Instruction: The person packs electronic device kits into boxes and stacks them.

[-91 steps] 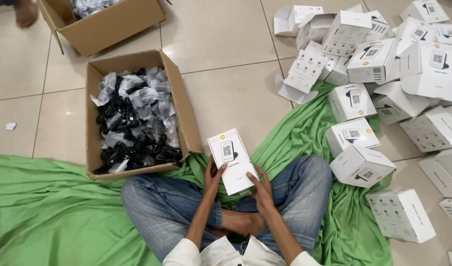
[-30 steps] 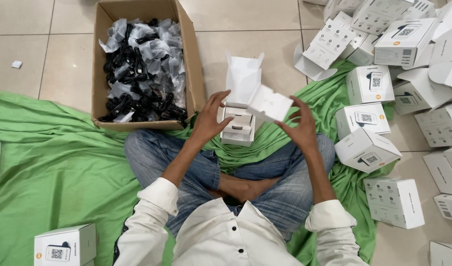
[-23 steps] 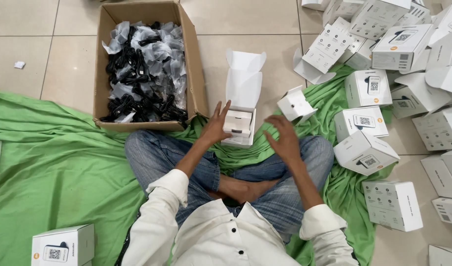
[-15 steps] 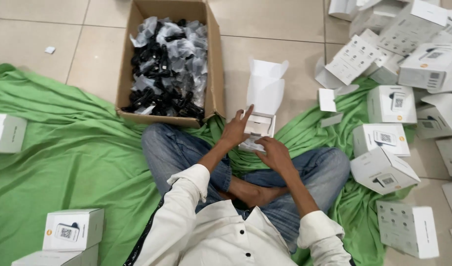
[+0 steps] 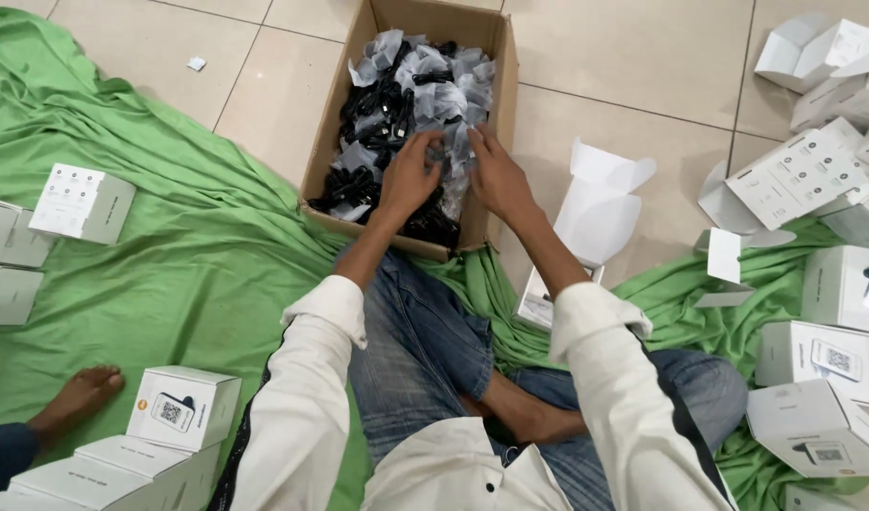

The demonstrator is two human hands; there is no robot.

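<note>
1. Bagged black cables [image 5: 396, 114], each wrapped in clear plastic, are heaped inside the cardboard box [image 5: 502, 114], which stands open on the tiled floor [image 5: 623, 57] just ahead of the crossed legs, apparently so that its contents can be reached without rising.
2. Both hands are sunk into the near end of that box: the left hand [image 5: 411, 175] is curled around a bagged cable, and the right hand [image 5: 491, 170], fingers loosely spread, is pressed on a neighbouring bag; whether anything is gripped by it cannot be told.
3. To the right of the box, an opened white carton [image 5: 595, 203] is stood with its flap up, seemingly kept ready within arm's reach.
4. Further right of the box, white cube cartons [image 5: 836, 364] bearing small printed panels and an orange dot are scattered.
5. Left of the box, closed white cartons [image 5: 184, 407] are grouped on the green cloth [image 5: 169, 274], beside another person's bare foot [image 5: 79, 397].
</note>
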